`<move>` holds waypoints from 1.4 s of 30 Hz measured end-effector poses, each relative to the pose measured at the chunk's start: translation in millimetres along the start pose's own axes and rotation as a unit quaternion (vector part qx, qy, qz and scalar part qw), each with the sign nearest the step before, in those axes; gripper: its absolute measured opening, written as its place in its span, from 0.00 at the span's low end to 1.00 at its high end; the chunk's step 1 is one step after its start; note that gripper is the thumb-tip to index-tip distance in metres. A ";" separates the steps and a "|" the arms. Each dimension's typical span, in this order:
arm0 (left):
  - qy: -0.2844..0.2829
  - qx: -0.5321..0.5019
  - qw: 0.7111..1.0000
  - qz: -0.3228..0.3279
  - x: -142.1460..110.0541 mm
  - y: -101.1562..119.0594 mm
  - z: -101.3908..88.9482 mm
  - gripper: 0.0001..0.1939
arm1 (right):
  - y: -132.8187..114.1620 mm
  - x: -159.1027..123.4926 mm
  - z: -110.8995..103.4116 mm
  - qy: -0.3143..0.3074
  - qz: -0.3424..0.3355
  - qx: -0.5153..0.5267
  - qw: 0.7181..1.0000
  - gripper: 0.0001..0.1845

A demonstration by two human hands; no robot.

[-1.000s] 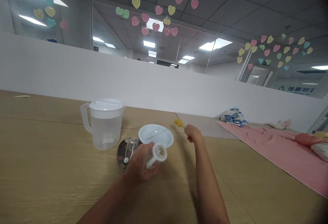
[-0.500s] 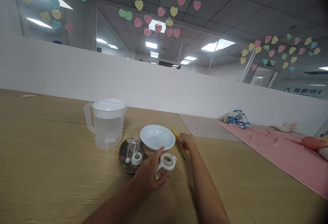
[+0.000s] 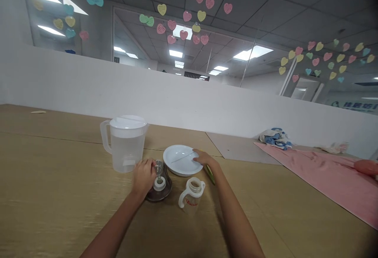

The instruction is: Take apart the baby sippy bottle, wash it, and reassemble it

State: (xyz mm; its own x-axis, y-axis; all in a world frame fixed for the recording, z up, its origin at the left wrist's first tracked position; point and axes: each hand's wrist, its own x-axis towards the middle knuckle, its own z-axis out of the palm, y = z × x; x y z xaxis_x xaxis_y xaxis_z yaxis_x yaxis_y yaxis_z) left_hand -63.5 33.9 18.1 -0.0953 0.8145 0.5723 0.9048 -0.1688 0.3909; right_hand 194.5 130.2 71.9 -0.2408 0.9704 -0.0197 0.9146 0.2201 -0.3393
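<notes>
Left hand curled, fingers against small clear glass piece standing in white collar; grip or mere touch, cannot tell. Both on dark metal lid. Right hand open, fingers laid on rim of white plate. Baby bottle upright on tan table, uncapped, just beside plate; red script on side, unreadable. Green bottle brush by right wrist. Plastic pitcher left of lid. Blue lettering on far glass, cut off.

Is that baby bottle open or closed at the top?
Open: the baby bottle stands with its round mouth bare, no teat or cap on its neck.
</notes>
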 end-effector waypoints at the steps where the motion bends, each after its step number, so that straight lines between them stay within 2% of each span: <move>1: -0.034 0.036 0.999 -0.013 0.9 -2.4 1.5 0.11 | 1.2 0.7 0.3 -0.001 0.001 -0.006 1.000 0.35; 4: -0.096 0.110 0.989 -0.032 -0.1 -3.2 4.6 0.11 | 4.4 2.0 -0.6 -0.005 0.011 -0.020 1.000 0.41; 13: -0.146 0.150 0.977 -0.046 -1.8 -0.1 6.3 0.13 | 3.9 -1.9 -13.9 -0.052 0.074 0.005 0.996 0.43; 15: -0.155 0.142 0.976 -0.053 -1.5 -0.9 7.1 0.12 | 4.4 -4.6 -18.3 -0.069 0.091 0.018 0.993 0.39; 21: -0.173 0.103 0.977 -0.072 -1.0 -3.2 6.6 0.11 | 6.6 -10.5 -24.8 -0.088 0.130 0.038 0.987 0.20; 25: -0.162 0.074 0.981 -0.082 -1.0 -1.9 1.4 0.13 | 3.7 -11.4 -25.4 -0.077 0.135 0.037 0.987 0.14; 29: -0.129 0.052 0.985 -0.105 0.5 -2.4 -1.9 0.13 | -0.1 -13.0 -27.5 -0.052 0.132 0.029 0.989 0.13; 35: -0.066 -0.027 0.989 -0.131 3.5 -7.1 0.4 0.21 | -0.5 -15.6 -30.9 -0.016 0.135 0.019 0.991 0.11; 42: -0.012 -0.031 0.991 -0.126 4.3 -5.4 -6.6 0.17 | -0.4 -15.6 -32.0 -0.009 0.138 0.012 0.990 0.10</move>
State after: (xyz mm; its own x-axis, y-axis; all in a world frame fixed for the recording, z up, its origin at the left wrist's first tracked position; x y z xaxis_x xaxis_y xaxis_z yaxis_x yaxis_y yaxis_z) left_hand -71.5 34.7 23.3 -0.3047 0.8481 0.4335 0.8266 0.0093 0.5628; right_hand 208.4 118.2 102.4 0.0122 0.9913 -0.1309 0.9383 -0.0566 -0.3413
